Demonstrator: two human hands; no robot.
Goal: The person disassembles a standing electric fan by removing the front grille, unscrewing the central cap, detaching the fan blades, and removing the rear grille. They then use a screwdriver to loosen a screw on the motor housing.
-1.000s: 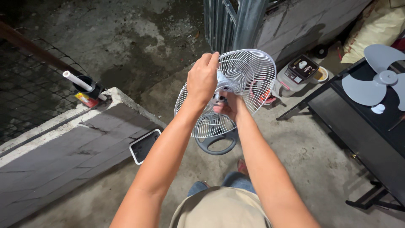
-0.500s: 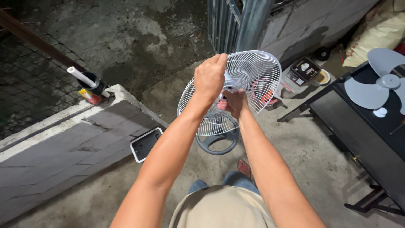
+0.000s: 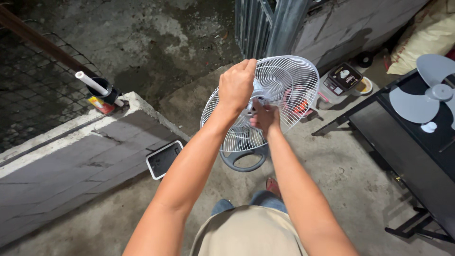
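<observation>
Blades (image 3: 429, 87) on table (image 3: 403, 142) beside grille (image 3: 289, 83)

A grey fan blade (image 3: 429, 90) lies on the black desk (image 3: 403, 137) near its far edge, a small white cap (image 3: 429, 127) just beside it. On the floor, a framed dark panel (image 3: 164, 159) leans near the concrete ledge (image 3: 71, 156); a white pipe (image 3: 95, 86) rests at the ledge's far corner.
</observation>
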